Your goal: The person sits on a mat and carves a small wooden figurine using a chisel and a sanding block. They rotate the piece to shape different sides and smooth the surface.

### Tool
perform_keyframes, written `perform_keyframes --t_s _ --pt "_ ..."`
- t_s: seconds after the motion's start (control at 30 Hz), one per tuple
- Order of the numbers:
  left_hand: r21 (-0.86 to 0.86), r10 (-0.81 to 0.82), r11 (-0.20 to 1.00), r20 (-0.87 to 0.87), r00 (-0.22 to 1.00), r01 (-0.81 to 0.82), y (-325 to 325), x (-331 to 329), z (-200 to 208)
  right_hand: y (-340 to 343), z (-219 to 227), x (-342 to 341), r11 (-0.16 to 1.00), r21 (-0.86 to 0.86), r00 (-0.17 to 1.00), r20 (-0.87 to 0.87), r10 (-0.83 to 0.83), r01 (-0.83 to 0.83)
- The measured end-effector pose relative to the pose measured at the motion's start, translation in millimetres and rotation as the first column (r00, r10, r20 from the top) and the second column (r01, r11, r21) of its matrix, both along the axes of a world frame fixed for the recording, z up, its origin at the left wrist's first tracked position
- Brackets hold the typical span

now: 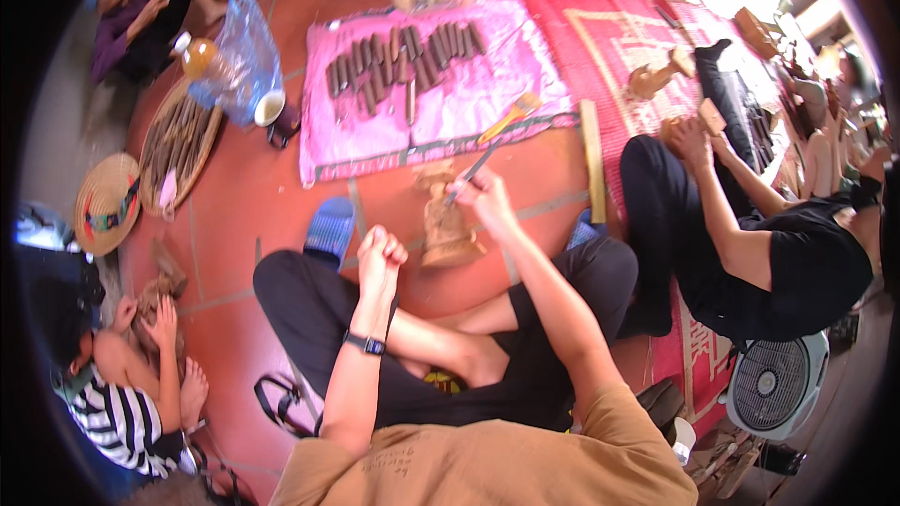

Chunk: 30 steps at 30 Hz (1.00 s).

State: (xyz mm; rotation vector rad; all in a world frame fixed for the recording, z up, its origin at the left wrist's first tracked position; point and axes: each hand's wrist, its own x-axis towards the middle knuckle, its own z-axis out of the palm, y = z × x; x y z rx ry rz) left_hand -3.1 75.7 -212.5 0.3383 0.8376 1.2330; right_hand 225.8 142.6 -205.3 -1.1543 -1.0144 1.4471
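Note:
A pale wooden carving (pixel 446 227) stands on the tiled floor just beyond my crossed legs. My right hand (pixel 486 201) is closed around a thin dark metal chisel (pixel 478 165), its lower end close to the carving's upper part. Whether the chisel touches the wood I cannot tell. To the left of the carving, apart from it, my left hand (pixel 379 253) is curled into a fist above my leg. Anything inside that fist is hidden. A watch (pixel 366 344) is strapped round my left wrist.
Beyond the carving, a pink cloth (pixel 319 136) bears many dark tools and a yellow-handled brush (pixel 510 119). A wooden bar (pixel 592 159) lies to its right. A blue slipper (pixel 330 230) rests near my left knee. People sit at both sides; a fan (pixel 774 384) stands lower right.

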Motion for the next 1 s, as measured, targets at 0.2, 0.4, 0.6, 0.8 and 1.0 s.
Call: perform_keyframes --t_s 0.2,0.4,0.6,0.8,1.0 --pt "-0.088 -0.053 0.995 -0.191 0.98 0.036 -2 8 6 -3 12 -9 0.987 0.16 0.927 0.37 -0.052 -0.008" --pt "-0.043 -0.048 0.998 -0.331 0.942 0.035 0 19 13 3 3 -2 0.982 0.18 0.938 0.326 -0.119 0.062" --pt "0.005 0.04 0.999 -0.326 0.945 -0.041 -4 22 19 -2 7 -14 0.984 0.105 0.987 0.064 -0.15 0.142" --pt "0.024 -0.125 0.991 -0.25 0.96 0.135 -6 5 17 -6 12 -6 0.994 0.055 0.986 0.129 -0.104 0.098" --pt "-0.122 -0.032 0.992 -0.37 0.929 -0.015 -8 20 34 -10 12 -2 0.983 0.132 0.97 0.19 -0.153 0.129"
